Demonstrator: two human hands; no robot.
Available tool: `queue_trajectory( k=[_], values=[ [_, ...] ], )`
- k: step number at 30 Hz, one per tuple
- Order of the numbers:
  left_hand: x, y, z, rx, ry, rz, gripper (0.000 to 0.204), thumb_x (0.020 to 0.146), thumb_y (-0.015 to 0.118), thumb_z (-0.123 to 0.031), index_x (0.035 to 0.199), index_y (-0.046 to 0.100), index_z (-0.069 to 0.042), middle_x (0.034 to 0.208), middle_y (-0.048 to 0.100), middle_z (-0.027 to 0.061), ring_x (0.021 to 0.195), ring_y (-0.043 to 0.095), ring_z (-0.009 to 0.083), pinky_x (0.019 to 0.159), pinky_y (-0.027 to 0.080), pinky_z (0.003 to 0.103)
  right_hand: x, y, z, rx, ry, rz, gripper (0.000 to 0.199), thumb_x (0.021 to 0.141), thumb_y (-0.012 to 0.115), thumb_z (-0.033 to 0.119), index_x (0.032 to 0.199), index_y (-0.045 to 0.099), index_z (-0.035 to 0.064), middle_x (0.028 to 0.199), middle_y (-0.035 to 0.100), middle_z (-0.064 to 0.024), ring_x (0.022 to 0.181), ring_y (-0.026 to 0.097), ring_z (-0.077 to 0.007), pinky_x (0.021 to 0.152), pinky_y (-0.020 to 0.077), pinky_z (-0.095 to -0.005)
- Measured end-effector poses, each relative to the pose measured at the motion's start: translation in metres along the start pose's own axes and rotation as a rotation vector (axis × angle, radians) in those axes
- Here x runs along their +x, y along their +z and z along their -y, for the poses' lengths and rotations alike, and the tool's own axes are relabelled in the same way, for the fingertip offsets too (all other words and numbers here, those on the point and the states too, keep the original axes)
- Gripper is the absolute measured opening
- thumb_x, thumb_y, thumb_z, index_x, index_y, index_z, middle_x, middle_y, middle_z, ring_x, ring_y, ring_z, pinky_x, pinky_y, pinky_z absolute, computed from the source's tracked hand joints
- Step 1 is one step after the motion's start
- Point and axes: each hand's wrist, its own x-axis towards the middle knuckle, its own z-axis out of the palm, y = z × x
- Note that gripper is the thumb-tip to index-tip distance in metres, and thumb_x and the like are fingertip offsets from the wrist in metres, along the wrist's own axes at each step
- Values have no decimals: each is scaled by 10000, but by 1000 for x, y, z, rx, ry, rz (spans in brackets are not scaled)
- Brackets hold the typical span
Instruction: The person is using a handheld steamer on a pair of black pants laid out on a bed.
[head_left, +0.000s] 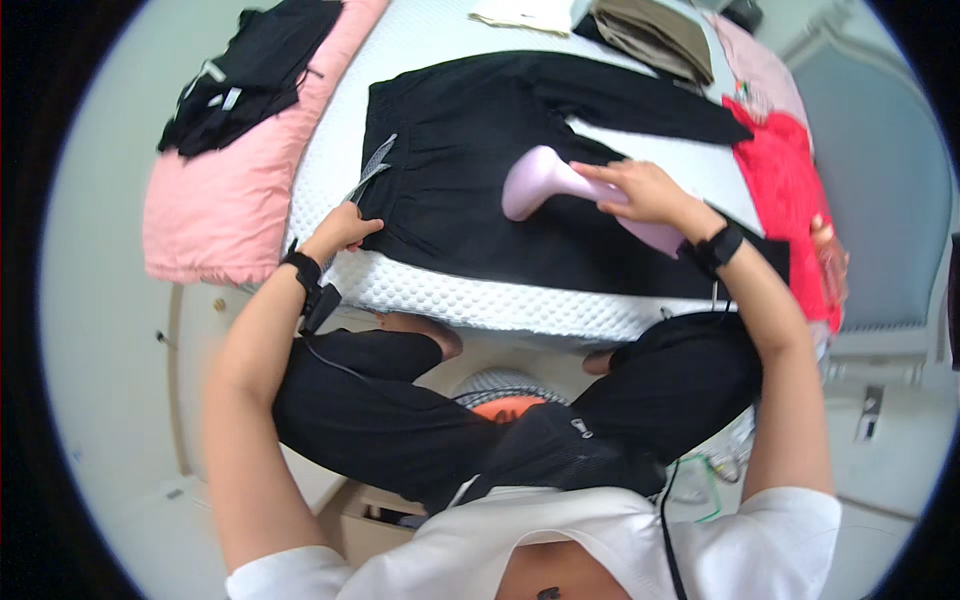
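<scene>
Black trousers (450, 150) lie spread on the white bed, waistband to the left and legs stretching right. My left hand (345, 228) is closed on the near corner of the waistband, beside a grey drawstring (375, 170) that hangs from it. In my right hand (645, 190) is a pale pink handheld garment steamer (535, 183), gripped by its handle. Its rounded head is over the middle of the trousers, near where the legs part. Whether the head touches the cloth I cannot tell.
Black clothing (255, 75) lies on a folded pink quilt (220, 215) at left. Folded brown clothes (655, 38) and a cream cloth (525, 14) are at the far side. Red fabric (785, 190) lies right, before a blue-grey headboard (870, 190). My legs straddle a round stool.
</scene>
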Motion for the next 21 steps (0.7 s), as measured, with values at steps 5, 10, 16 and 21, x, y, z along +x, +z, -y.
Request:
queue_trajectory(
  k=[5,10,16,21],
  values=[
    [-4,-3,-12,127,-7,27,403,800,642,-323,606,538,14,527,574,106,420,574,177,394,440,294,11,14,27,89,-96,-57,619,778,612,252,1347,376,312,850,632,-104,772,622,-258,679,474,-374],
    [0,0,0,32,26,38,424,820,644,-312,581,483,-2,474,510,82,364,518,163,333,368,290,-6,-5,41,31,-60,134,664,759,638,231,1354,363,334,873,600,-74,865,572,-264,778,409,-375],
    [-3,-2,3,-14,12,33,416,822,640,-326,608,507,5,472,508,85,351,497,166,347,361,297,-37,-9,16,-18,31,183,691,765,645,213,1366,332,347,904,603,-65,872,561,-248,813,397,-380],
    [-4,2,-1,141,40,3,436,799,637,-373,649,541,25,525,542,110,428,545,189,435,420,321,-42,-7,16,-15,75,223,698,765,651,199,1370,330,335,857,582,-58,861,554,-231,812,387,-377]
  ],
)
